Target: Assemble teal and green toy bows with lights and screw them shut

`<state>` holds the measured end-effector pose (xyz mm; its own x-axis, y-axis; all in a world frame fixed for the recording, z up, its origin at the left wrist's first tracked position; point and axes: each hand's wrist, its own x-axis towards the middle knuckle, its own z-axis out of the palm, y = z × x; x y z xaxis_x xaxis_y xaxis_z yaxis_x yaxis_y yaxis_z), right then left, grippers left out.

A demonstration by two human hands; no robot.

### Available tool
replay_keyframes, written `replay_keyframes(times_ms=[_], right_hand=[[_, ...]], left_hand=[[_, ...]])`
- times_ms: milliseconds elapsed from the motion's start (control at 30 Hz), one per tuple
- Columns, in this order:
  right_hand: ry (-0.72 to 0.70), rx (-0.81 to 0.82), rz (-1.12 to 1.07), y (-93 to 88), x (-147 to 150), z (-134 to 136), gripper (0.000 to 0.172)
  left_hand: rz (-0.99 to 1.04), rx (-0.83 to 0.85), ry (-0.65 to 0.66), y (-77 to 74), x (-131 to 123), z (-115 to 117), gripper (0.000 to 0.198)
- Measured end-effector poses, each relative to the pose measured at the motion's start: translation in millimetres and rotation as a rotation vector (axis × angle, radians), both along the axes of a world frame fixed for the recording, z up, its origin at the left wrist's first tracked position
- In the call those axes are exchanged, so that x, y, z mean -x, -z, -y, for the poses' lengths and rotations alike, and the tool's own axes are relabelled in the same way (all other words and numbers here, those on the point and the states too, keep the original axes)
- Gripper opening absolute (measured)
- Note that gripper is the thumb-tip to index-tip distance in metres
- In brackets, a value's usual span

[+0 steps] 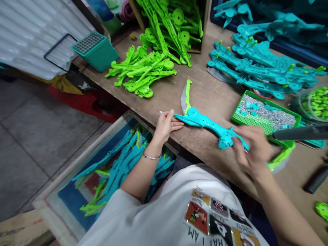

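A turquoise plastic toy part [210, 123], long and curved with a round disc and a knobbly head-like lump, lies across the table's front edge. My left hand [166, 125] pinches its pointed left tip between thumb and fingers. At the other end, my right hand [252, 148] closes round the part beside the lump; this hand is slightly blurred, and what lies under its fingers is hidden. A lime green arm with a clear blade-like piece [187, 97] sticks out from behind the disc. Another green and clear piece [280, 159] is partly hidden behind my right hand.
Lime green parts [146, 70] are heaped by a box [203, 25]. Turquoise parts [263, 65] lie at the back right. A green basket [266, 127] holds screws. A dark rod-shaped tool [299, 132] juts in from the right. Below left, a crate [58, 205] holds assembled pieces.
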<state>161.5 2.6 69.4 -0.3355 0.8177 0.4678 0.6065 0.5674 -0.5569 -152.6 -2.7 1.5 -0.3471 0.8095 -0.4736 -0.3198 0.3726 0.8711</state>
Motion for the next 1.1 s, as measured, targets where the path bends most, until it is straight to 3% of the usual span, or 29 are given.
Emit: replay_keyframes(times_ms=[67, 200, 333, 467, 600, 700, 867, 1100], right_hand=[[-0.062, 0.099, 0.072, 11.7, 32, -21, 0.024], [-0.055, 0.380, 0.269, 34.2, 74, -63, 0.033], [0.013, 0.539, 0.437, 35.9, 91, -70, 0.049], [0.142, 0.592, 0.564, 31.6, 90, -61, 0.070], [0.207, 0.553, 0.609, 32.5, 74, -54, 0.078], [0.207, 0.535, 0.618, 30.0, 62, -50, 0.078], [0.205, 0.533, 0.620, 24.2, 55, -44, 0.076], [0.240, 0.521, 0.544, 33.8, 49, -43, 0.064]], left_hand=[[-0.023, 0.014, 0.059, -0.9, 3, -8, 0.054], [-0.034, 0.014, 0.127, 0.9, 2, -9, 0.047], [0.065, -0.030, 0.137, 1.8, -18, 2, 0.045], [0.142, -0.047, 0.147, 0.3, -53, 12, 0.048], [0.178, -0.059, 0.122, 0.4, -81, 19, 0.049], [0.215, -0.058, 0.099, -0.7, -94, 25, 0.051], [0.466, -0.038, 0.141, -4.2, -111, 38, 0.052], [0.550, -0.073, 0.033, 4.7, -129, 38, 0.051]])
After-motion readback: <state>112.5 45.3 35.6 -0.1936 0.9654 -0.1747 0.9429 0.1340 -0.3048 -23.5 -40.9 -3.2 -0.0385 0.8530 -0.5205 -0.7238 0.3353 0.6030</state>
